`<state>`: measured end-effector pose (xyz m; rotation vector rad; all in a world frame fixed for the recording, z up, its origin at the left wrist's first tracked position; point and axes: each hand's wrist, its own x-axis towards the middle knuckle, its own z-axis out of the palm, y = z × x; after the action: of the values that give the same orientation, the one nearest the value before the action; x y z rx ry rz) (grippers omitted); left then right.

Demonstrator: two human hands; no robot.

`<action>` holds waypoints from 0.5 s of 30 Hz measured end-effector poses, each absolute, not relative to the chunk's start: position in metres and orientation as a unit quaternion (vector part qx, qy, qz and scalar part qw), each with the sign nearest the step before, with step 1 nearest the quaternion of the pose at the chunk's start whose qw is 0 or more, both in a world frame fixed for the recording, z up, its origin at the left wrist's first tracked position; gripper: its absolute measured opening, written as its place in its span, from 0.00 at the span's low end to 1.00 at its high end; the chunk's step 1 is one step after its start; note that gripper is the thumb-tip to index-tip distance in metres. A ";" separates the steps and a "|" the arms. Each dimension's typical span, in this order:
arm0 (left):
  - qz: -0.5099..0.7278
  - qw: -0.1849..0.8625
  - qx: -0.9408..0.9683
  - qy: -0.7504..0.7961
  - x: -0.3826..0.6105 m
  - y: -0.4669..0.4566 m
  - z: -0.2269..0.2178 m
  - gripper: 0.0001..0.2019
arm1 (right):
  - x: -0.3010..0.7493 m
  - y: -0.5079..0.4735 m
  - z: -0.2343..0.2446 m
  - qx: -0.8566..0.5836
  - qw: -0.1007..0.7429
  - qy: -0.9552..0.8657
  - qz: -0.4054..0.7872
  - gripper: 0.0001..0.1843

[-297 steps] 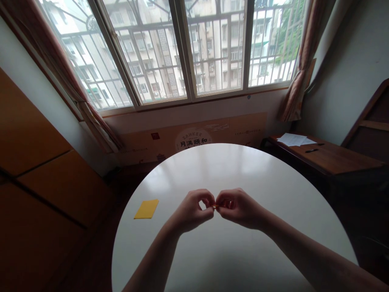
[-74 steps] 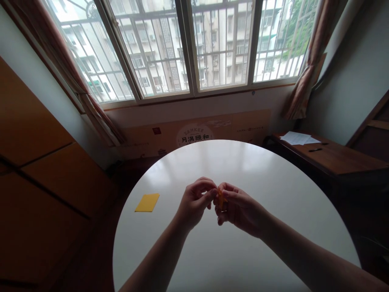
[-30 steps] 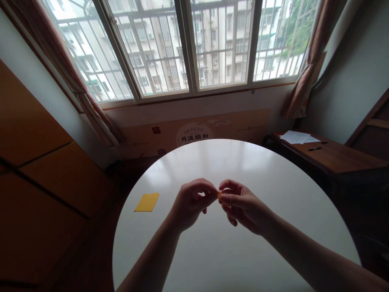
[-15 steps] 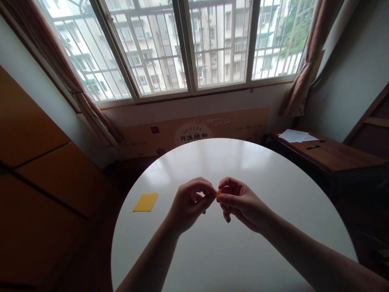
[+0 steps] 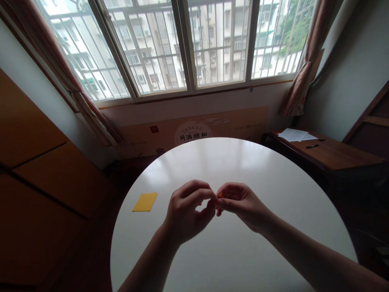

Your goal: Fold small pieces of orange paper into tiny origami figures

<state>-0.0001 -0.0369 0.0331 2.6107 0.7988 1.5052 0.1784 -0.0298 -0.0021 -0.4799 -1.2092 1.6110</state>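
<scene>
Probably, the orange piece is folded paper, so I judge it as almost without weight, a little springy along its creases, and easy to crush or tear. It is above the middle of the table, mostly hidden by the right hand, which holds it in a narrow pinch between the thumb and the curled forefinger. The left hand is also over the table, its thumb and forefinger bent into a loose ring, and its fingertips seem to touch those of the right hand — whether they grip the orange piece too, I cannot tell. For such a thing, a light hold with the fingertips at a thick, folded part should be the safest, because thin edges may bend or open. Dry paper should not slip much, though the small size leaves little room for two hands. On the left part of the table lies the yellow paper, flat, four-sided and matte, with straight edges. The table has a rounded white top, smooth and rather glossy — the window beyond it gives pale reflections on the far half. To the right of the table, a brown wooden desk carries loose white sheets and a thin dark object.
</scene>
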 end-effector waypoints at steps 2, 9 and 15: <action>0.483 -0.015 0.840 0.248 -0.001 -0.037 0.034 0.06 | 0.179 -0.030 -0.002 -0.202 0.507 -0.500 0.673 0.11; 0.482 -0.063 0.844 0.229 -0.002 -0.038 0.032 0.13 | 0.177 -0.030 -0.007 -0.192 0.533 -0.478 0.671 0.09; 0.488 -0.080 0.841 0.219 0.000 -0.039 0.033 0.13 | 0.175 -0.032 -0.008 -0.180 0.543 -0.460 0.679 0.07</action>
<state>0.0000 -0.0394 0.0327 2.7848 0.7260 1.6174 0.1753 -0.0319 -0.0079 -0.4271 -1.0923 1.6121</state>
